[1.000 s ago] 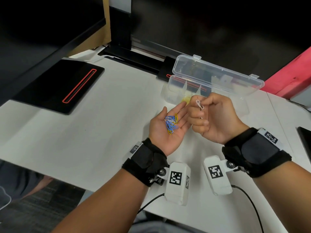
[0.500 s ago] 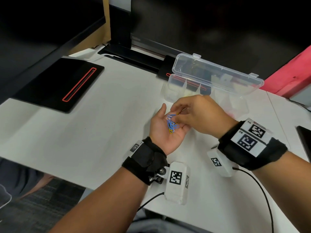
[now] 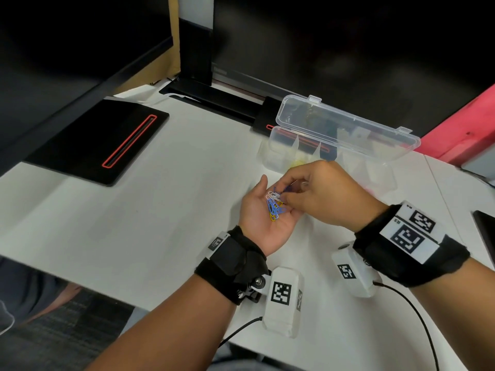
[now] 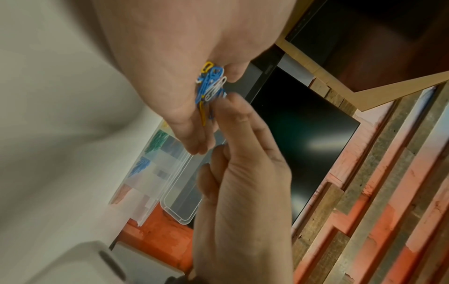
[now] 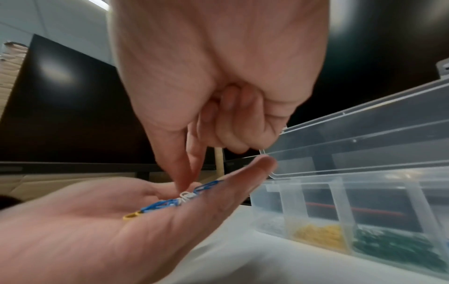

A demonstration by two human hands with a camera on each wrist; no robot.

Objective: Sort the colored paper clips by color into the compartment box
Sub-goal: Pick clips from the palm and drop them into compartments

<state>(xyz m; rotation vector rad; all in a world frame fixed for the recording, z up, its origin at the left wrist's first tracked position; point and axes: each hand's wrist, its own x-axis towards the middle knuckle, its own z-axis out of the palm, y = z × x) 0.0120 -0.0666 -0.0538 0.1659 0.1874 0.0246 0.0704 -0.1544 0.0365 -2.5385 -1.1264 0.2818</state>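
My left hand (image 3: pixel 263 223) lies palm up over the white table (image 3: pixel 160 223), fingers straight, with a small pile of blue, yellow and white paper clips (image 3: pixel 274 207) on it. My right hand (image 3: pixel 284 196) is turned palm down over the pile. Its thumb and index finger pinch a white clip (image 5: pixel 185 196) at the top of the pile (image 5: pixel 167 203), and the other fingers are curled in. The clear compartment box (image 3: pixel 270 156) stands open just behind the hands, lid (image 3: pixel 348 124) up. It holds yellow clips (image 5: pixel 318 234) and green clips (image 5: pixel 388 244), each in its own compartment, and blue clips (image 4: pixel 141 165).
A black pad with a red outline (image 3: pixel 99 143) lies at the left of the table. A black monitor stand (image 3: pixel 195 62) rises behind it. A red block (image 3: pixel 468 129) sits at the far right, and a dark device (image 3: pixel 486 236) lies at the right edge.
A second ago my right hand held a white clip up beside the left fingers. It has turned palm down and dropped onto the pile. The left hand has stayed put.
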